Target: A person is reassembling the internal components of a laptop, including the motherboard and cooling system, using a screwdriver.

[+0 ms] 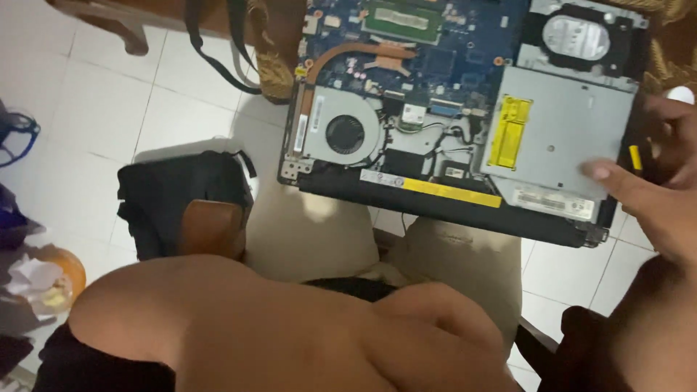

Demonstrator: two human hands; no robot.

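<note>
White floor tiles (94, 80) with pale grout lines fill the room under soft, even light. A dark bag (156, 196) sits on the floor at the left, and black straps (210, 51) hang from brown wooden furniture (109, 18) at the top.

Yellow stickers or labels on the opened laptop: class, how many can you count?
2: a yellow rectangular sticker on the grey metal optical drive, and a long yellow strip along the black battery. Others may be hidden.
</note>
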